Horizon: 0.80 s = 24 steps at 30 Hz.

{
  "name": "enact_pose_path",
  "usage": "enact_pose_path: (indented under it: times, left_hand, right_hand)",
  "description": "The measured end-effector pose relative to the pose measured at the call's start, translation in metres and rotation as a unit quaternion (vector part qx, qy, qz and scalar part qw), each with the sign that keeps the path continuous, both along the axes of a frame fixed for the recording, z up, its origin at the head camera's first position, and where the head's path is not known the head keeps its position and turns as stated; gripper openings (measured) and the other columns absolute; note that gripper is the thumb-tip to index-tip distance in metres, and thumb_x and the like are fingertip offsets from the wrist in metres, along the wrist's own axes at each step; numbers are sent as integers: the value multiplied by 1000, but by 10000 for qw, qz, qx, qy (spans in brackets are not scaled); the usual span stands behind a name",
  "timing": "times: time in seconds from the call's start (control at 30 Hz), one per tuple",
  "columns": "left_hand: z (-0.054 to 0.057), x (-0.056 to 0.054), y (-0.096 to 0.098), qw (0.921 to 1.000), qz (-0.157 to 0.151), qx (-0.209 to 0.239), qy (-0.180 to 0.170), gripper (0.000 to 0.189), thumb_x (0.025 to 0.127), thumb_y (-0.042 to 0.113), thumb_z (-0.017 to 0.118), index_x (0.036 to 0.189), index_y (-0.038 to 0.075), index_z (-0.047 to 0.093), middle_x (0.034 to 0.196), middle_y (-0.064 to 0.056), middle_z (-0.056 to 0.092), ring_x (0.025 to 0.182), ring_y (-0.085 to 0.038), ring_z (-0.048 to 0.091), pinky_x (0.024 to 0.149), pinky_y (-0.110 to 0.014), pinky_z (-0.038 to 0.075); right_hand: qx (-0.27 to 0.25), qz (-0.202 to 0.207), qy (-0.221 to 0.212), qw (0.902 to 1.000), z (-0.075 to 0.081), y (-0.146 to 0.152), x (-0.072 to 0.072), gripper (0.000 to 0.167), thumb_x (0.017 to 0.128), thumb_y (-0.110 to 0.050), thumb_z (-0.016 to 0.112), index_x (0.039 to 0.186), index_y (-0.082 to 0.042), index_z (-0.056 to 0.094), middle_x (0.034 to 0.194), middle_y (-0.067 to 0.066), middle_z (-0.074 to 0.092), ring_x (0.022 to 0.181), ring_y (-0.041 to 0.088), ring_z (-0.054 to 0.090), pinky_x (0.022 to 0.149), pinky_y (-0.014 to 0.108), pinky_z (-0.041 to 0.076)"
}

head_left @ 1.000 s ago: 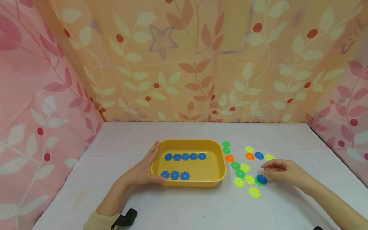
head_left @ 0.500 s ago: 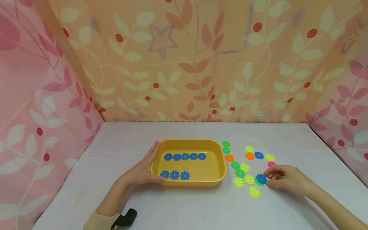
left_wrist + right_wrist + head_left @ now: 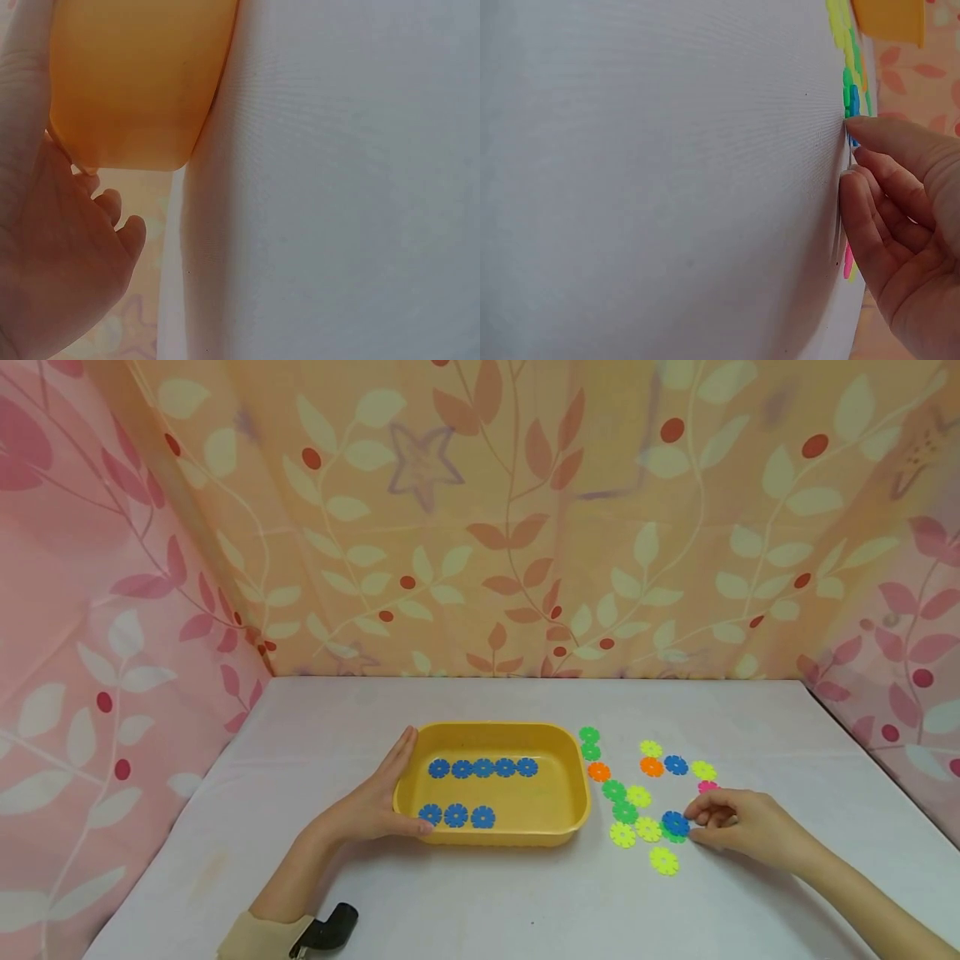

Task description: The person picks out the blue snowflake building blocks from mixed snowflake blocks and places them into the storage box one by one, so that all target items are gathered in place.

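In the head view, my left hand [image 3: 375,802] holds the left end of a yellow plastic basin [image 3: 540,839], the thumb along its front rim and the fingers up its left side. Inside it lie two rows of blue snowflake discs [image 3: 483,768]. My right hand [image 3: 757,827] is low over the table to the right, thumb and forefinger pinching the right edge of another blue snowflake disc [image 3: 676,823]. A green snowflake disc [image 3: 675,837] shows partly beneath that one. From the right wrist view, the thumb tip meets the blue disc [image 3: 854,97] close to the tabletop.
Loose discs lie between basin and right hand: green [image 3: 614,791], yellow [image 3: 664,861], orange [image 3: 652,767] and a blue one [image 3: 676,765]. A pink disc [image 3: 707,787] is partly hidden behind the right hand. Patterned cloth [image 3: 480,568] stands behind the white table [image 3: 480,910].
My right hand has come down and nearer to the blue disc, uncovering the pink one. The blue disc, the green one under it and a neighbouring yellow one have shifted slightly left.
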State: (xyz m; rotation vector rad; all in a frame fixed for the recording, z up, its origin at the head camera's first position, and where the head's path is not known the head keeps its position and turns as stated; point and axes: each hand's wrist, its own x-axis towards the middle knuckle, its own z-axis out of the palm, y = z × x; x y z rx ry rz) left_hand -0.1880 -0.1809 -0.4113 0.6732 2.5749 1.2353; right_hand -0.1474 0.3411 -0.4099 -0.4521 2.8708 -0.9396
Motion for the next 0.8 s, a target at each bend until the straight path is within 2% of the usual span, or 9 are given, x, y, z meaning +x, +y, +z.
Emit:
enact_pose_path:
  times: [0.33,0.53,0.8]
  left_hand:
    - [0,0,0,10000,-46,14,48,130,70,42,86,157,18,-7,163,-3,-12,148,-28,-5,114,-57,11]
    - [0,-1,0,10000,-41,-1,60,130,69,43,86,157,18,-7,162,4,-13,149,-26,-6,114,-58,12]
    - [0,-1,0,10000,-27,-39,73,131,69,44,86,157,18,-7,162,4,-13,149,-25,-6,114,-57,12]
  right_hand:
    - [29,140,257,9996,0,-2,-2,20,79,-30,82,92,-20,70,76,-10,58,70,4,53,62,21,47]
    - [85,93,228,9997,1,-6,-2,19,79,-30,81,91,-20,70,76,-10,58,70,4,53,62,21,48]
    - [124,143,376,9991,2,-10,-2,15,80,-29,81,88,-21,71,75,-12,58,69,3,53,61,21,48]
